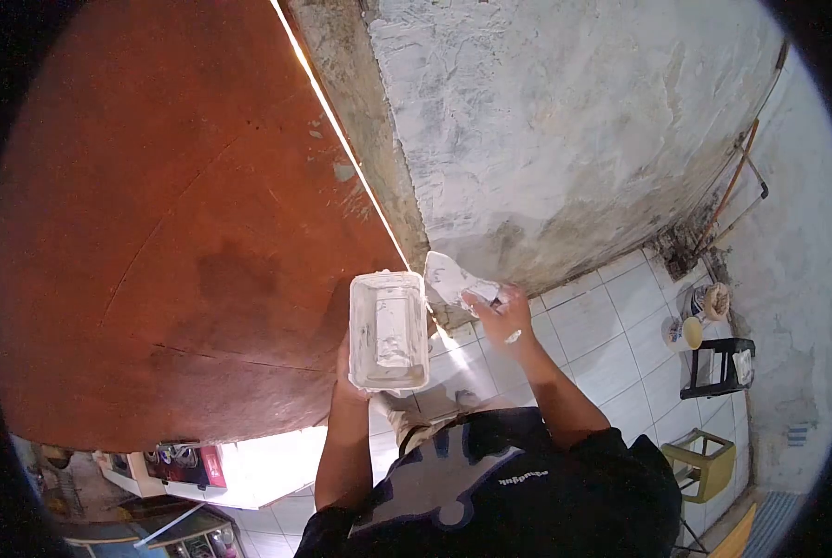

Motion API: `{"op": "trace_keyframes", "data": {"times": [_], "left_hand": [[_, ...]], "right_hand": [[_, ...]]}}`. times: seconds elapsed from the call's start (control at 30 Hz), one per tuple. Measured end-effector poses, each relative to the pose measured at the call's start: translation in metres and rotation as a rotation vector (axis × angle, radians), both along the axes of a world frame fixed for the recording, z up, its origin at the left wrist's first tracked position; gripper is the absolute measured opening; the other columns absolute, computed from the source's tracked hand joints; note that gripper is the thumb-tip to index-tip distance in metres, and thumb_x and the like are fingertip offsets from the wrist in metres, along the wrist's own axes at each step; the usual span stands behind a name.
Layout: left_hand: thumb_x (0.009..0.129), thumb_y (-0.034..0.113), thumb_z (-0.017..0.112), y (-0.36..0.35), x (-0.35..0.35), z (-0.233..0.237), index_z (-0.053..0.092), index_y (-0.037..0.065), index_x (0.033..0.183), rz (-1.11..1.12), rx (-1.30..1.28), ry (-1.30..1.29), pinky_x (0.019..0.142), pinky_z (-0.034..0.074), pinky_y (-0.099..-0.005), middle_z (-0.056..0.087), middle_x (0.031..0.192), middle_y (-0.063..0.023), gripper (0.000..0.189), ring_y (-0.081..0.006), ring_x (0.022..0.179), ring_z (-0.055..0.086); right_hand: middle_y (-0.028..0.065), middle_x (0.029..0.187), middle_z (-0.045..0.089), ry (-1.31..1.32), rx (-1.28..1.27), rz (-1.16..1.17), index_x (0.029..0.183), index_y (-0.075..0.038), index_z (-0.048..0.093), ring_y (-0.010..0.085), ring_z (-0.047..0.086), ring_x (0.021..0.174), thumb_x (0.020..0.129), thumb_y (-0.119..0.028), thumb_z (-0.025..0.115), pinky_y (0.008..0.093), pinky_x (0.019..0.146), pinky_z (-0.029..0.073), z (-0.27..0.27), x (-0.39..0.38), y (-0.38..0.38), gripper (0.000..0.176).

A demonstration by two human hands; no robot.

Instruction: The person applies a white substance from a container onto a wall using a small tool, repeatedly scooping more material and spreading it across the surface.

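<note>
My left hand (345,365) supports a rectangular plastic tub (358,330) from its side and underneath; most of the fingers are hidden by it. The tub is smeared with white plaster, and some plaster lies on its bottom. My right hand (507,325) is closed around a putty knife (449,279), whose wide blade is coated in white. Blade and tub are close together but apart. White smears mark my right hand. Ahead stands a patchy wall (528,102) with rough white plaster on its left part.
A reddish-brown door (184,214) fills the left, with light through the gap at its edge. On the tiled floor (593,325) to the right stand a black stool (713,367), an olive stool (709,465) and a pale bucket (684,334). Pipes (737,181) run along the far corner.
</note>
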State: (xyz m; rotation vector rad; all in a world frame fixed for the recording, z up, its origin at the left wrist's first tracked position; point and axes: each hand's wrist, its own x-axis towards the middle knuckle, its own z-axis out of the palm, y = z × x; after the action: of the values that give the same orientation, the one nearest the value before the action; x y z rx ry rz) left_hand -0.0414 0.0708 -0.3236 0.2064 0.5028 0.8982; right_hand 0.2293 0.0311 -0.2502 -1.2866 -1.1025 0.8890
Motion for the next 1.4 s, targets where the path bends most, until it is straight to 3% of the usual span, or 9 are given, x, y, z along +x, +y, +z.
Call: {"op": "trace_keyframes", "data": {"times": [0.13, 0.3, 0.43, 0.67, 0.73, 0.8, 0.87, 1.1, 1.4], "left_hand": [[0.084, 0.055, 0.042, 0.003, 0.003, 0.002, 0.031, 0.000, 0.135, 0.047, -0.038, -0.085, 0.084, 0.045, -0.0620, 0.049, 0.123, -0.0238, 0.076, -0.0498, 0.102, 0.053], [0.092, 0.034, 0.044, 0.002, 0.020, 0.059, 0.050, 0.003, 0.122, -0.043, -0.004, -0.045, 0.089, 0.047, -0.0413, 0.057, 0.117, -0.0132, 0.044, -0.0274, 0.103, 0.057], [0.092, 0.034, 0.045, 0.003, 0.019, 0.062, 0.051, 0.003, 0.121, 0.011, -0.091, 0.074, 0.088, 0.048, -0.0414, 0.058, 0.116, -0.0139, 0.044, -0.0276, 0.101, 0.058], [0.092, 0.046, 0.041, -0.004, 0.037, 0.107, 0.045, 0.004, 0.127, 0.036, 0.080, 0.138, 0.089, 0.047, -0.0407, 0.054, 0.122, -0.0127, 0.055, -0.0263, 0.106, 0.056], [0.092, 0.049, 0.039, -0.005, 0.038, 0.109, 0.043, 0.004, 0.129, 0.040, 0.096, 0.258, 0.089, 0.047, -0.0400, 0.052, 0.123, -0.0121, 0.058, -0.0259, 0.107, 0.055], [0.093, 0.052, 0.036, -0.008, 0.038, 0.105, 0.039, 0.005, 0.133, -0.007, 0.147, 0.427, 0.093, 0.044, -0.0378, 0.050, 0.126, -0.0119, 0.062, -0.0249, 0.110, 0.053], [0.092, 0.052, 0.036, -0.012, 0.037, 0.104, 0.038, 0.005, 0.134, -0.074, 0.176, 0.527, 0.095, 0.041, -0.0365, 0.048, 0.128, -0.0119, 0.063, -0.0243, 0.114, 0.050], [0.092, 0.048, 0.041, -0.016, 0.038, 0.092, 0.027, 0.001, 0.138, -0.122, 0.356, 0.868, 0.103, 0.029, -0.0323, 0.035, 0.139, -0.0134, 0.067, -0.0222, 0.128, 0.033], [0.095, 0.040, 0.042, -0.028, 0.035, 0.106, 0.038, 0.007, 0.131, -0.071, 0.549, 0.873, 0.095, 0.035, -0.0310, 0.047, 0.124, -0.0088, 0.049, -0.0186, 0.112, 0.044]], "right_hand": [[0.0184, 0.086, 0.064, -0.330, 0.061, -0.006, 0.088, 0.004, 0.065, 0.0297, 0.062, 0.076, 0.081, -0.017, 0.062, 0.0330, 0.069, 0.048, 0.029, -0.002, -0.011, 0.022], [0.0145, 0.091, 0.066, -0.523, 0.090, -0.069, 0.090, -0.004, 0.068, 0.0306, 0.061, 0.086, 0.079, -0.020, 0.065, 0.0364, 0.080, 0.045, 0.027, -0.007, -0.017, 0.020], [0.0156, 0.084, 0.063, -0.604, 0.281, -0.059, 0.088, 0.001, 0.065, 0.0323, 0.060, 0.075, 0.080, -0.015, 0.062, 0.0380, 0.067, 0.048, 0.028, -0.005, -0.017, 0.018], [0.0147, 0.081, 0.061, -0.670, 0.343, 0.155, 0.090, -0.001, 0.065, 0.0340, 0.059, 0.074, 0.081, -0.019, 0.061, 0.0398, 0.068, 0.048, 0.017, 0.013, -0.015, 0.021], [0.0172, 0.080, 0.061, -0.565, -0.046, 0.252, 0.090, -0.001, 0.065, 0.0353, 0.059, 0.075, 0.080, -0.023, 0.061, 0.0409, 0.070, 0.047, 0.035, 0.019, -0.016, 0.024], [0.0205, 0.080, 0.060, -0.466, -0.017, 0.177, 0.086, 0.002, 0.064, 0.0362, 0.059, 0.075, 0.079, -0.025, 0.061, 0.0419, 0.070, 0.047, 0.034, 0.018, -0.012, 0.028], [0.0217, 0.082, 0.061, -0.792, -0.079, 0.181, 0.085, 0.003, 0.064, 0.0360, 0.060, 0.077, 0.079, -0.026, 0.060, 0.0413, 0.070, 0.047, 0.046, 0.020, -0.008, 0.030], [0.0185, 0.088, 0.063, -1.008, 0.083, 0.220, 0.091, 0.000, 0.064, 0.0345, 0.060, 0.083, 0.079, -0.027, 0.059, 0.0428, 0.075, 0.047, 0.055, 0.015, 0.015, 0.029], [0.0199, 0.078, 0.063, -0.975, 0.033, 0.400, 0.084, -0.001, 0.066, 0.0350, 0.061, 0.076, 0.071, -0.023, 0.063, 0.0442, 0.072, 0.047, 0.049, -0.002, 0.026, 0.025]]}}
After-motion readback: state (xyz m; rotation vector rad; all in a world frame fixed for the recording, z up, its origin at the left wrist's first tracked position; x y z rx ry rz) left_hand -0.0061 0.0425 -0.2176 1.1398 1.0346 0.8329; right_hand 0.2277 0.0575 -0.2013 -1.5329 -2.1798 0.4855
